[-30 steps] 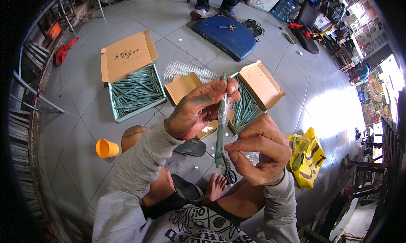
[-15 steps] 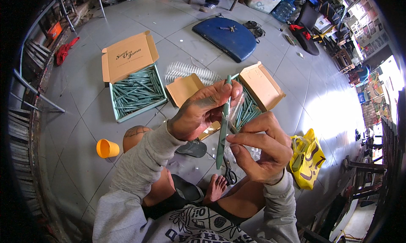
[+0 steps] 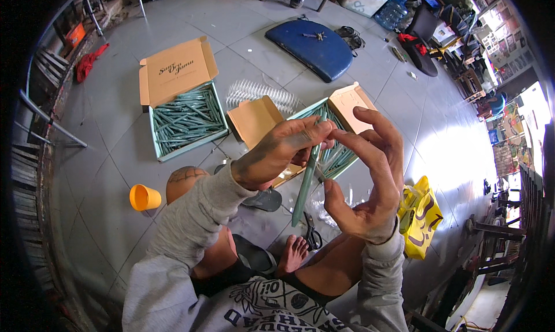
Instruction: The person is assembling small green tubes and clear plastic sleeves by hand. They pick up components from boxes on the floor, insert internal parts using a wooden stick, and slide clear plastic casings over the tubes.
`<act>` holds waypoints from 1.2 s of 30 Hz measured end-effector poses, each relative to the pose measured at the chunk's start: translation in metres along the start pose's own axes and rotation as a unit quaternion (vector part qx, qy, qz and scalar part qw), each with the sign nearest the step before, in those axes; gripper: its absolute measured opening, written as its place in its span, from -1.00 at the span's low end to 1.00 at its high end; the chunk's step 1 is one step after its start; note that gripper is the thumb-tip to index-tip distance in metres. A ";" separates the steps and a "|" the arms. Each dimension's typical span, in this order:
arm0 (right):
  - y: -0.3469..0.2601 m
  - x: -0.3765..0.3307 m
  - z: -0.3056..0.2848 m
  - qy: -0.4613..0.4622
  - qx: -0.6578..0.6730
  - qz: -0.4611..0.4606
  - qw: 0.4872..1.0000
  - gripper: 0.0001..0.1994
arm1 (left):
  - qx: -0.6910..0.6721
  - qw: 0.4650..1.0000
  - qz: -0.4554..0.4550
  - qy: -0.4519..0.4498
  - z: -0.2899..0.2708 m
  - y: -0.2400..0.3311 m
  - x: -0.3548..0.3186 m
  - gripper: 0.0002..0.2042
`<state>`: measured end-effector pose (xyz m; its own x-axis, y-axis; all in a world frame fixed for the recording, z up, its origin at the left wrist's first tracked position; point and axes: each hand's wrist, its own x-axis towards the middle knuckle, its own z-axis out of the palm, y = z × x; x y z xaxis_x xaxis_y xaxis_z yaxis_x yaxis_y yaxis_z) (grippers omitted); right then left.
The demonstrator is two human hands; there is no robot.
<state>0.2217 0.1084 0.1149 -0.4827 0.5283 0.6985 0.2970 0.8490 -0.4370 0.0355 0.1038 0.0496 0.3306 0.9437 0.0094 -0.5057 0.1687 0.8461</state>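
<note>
My left hand (image 3: 289, 141) is closed in a pinch round the upper part of a long green pen-shaped stick (image 3: 306, 187), whose tapered lower end hangs down toward me. My right hand (image 3: 373, 176) is spread beside it, thumb and forefinger wide apart. Its forefinger tip reaches the left fingertips near the stick's upper end; contact with the stick is unclear. Behind my hands, an open box (image 3: 350, 170) holds many similar sticks, partly hidden. Another open box (image 3: 218, 104) at the left is full of them. A small brown carton (image 3: 254, 119) lies between.
Black-handled scissors (image 3: 314, 238) and crumpled clear plastic (image 3: 324, 209) lie below my hands. An orange cup (image 3: 144, 198) is at left, a yellow bag (image 3: 421, 216) at right. Farther off are clear ridged plastic (image 3: 254, 93) and a blue cushion (image 3: 306, 51).
My right hand has opened from beside the stick's middle, and its forefinger has moved up to the left fingertips. The stick is tilted more, its lower end shifted slightly left.
</note>
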 end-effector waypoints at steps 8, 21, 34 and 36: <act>0.007 0.002 -0.008 -0.077 -0.083 -0.018 0.993 -0.71 | 0.036 0.998 -0.056 0.004 -0.001 0.003 0.004 -0.60; 0.023 -0.002 0.002 -0.086 -0.009 -0.002 0.996 -0.79 | 0.048 0.998 -0.042 0.019 0.001 0.001 0.005 -0.63; 0.029 -0.003 0.015 -0.078 0.007 -0.003 0.997 -0.82 | 0.037 0.999 -0.023 0.028 0.003 -0.002 0.006 -0.63; 0.029 -0.003 0.014 -0.091 0.007 0.010 0.996 -0.82 | 0.033 0.999 -0.024 0.021 0.003 0.000 0.005 -0.65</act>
<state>0.2202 0.1314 0.0923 -0.6184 0.5344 0.5763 0.2966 0.8377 -0.4585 0.0395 0.1080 0.0508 0.3195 0.9460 -0.0538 -0.4358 0.1971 0.8782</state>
